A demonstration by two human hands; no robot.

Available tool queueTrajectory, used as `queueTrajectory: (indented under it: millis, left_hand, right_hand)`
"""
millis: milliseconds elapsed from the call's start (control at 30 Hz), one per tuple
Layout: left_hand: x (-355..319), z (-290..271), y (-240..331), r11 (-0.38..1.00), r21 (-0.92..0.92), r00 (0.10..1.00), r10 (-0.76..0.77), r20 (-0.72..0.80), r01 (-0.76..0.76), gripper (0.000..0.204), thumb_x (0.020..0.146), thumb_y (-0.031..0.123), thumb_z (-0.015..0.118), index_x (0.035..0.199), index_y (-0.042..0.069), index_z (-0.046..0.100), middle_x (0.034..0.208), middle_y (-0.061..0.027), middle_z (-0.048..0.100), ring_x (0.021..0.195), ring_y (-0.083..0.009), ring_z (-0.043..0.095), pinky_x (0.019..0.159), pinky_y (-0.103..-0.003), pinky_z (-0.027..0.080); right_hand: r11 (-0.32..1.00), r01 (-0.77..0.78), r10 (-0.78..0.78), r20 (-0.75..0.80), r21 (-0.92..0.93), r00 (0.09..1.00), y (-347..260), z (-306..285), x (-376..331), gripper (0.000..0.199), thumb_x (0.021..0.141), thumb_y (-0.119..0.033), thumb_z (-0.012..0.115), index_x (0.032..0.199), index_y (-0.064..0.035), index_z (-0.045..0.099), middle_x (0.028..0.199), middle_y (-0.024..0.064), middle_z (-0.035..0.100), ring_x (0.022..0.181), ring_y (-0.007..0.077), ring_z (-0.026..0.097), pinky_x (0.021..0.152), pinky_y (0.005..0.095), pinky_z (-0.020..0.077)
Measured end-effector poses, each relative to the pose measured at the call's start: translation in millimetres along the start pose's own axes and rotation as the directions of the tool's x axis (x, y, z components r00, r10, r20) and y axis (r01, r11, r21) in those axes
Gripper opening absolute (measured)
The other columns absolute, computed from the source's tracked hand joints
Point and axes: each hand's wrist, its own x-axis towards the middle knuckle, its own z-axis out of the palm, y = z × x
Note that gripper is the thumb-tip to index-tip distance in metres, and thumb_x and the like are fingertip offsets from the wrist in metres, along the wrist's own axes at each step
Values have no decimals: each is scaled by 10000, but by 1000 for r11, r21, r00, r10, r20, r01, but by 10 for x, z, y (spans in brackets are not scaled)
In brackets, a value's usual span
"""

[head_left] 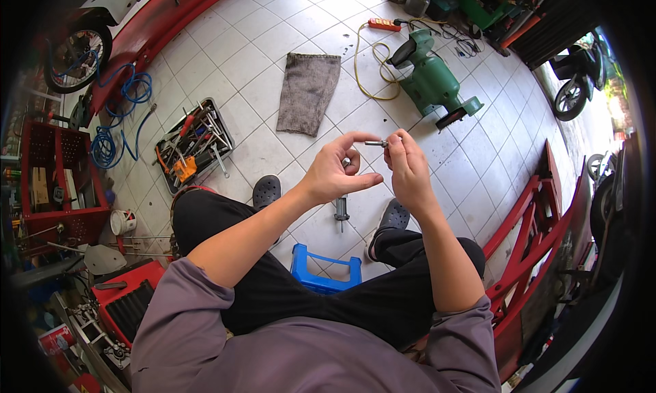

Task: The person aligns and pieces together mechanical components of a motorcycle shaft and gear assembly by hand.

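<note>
A short, shiny metal bolt (375, 144) is pinched level between the fingertips of the left hand (336, 171) and right hand (408, 166), above the grey floor rag (307, 92).

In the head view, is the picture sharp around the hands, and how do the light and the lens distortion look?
In the head view, daylight is even and soft, with faint shadows on the white tiled floor; the left hand, right hand and the small metal part between them are sharp; tile lines and the red frame bend toward the rim, whose corners go black.
</note>
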Motion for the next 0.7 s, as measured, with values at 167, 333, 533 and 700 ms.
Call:
queueTrajectory:
  millis: [167, 333, 533, 700]
  left_hand:
    - [1, -62, -4, 993, 119, 996, -18, 87, 7, 352, 737, 124, 796, 1048, 53, 646, 559, 100, 384, 507, 12, 326, 482, -182, 245]
    - [10, -27, 37, 997, 58, 999, 41, 5, -41, 217, 746, 127, 790, 864, 47, 626, 557, 90, 431, 509, 6, 324, 479, -185, 245]
    - [-1, -72, -13, 982, 188, 990, -52, 128, 27, 350, 744, 121, 792, 1023, 52, 592, 561, 103, 345, 496, -2, 287, 485, -188, 245]
    - [8, -23, 50, 1000, 21, 1000, 18, 21, -19, 308, 729, 148, 814, 941, 47, 614, 555, 95, 377, 496, -3, 296, 485, -194, 233]
  right_hand:
    - [999, 39, -40, -32, -11, 999, -2, 16, 1, 295, 1012, -222, 390, 849, 6, 481, 670, 93, 495, 618, 182, 451, 598, 331, 398]
    - [999, 32, -32, -13, -11, 999, -6, -5, 1, 302, 1014, -229, 391, 851, 8, 480, 656, 95, 486, 603, 178, 437, 586, 330, 393]
    - [999, 30, -31, -20, -23, 999, -33, -2, 16, 318, 1025, -251, 375, 819, -22, 456, 665, 3, 409, 624, 92, 373, 567, 257, 338]
    - [998, 59, -59, -35, -22, 998, 15, 0, 13, 301, 1014, -230, 397, 834, 0, 472, 639, 61, 438, 590, 152, 396, 563, 308, 363]
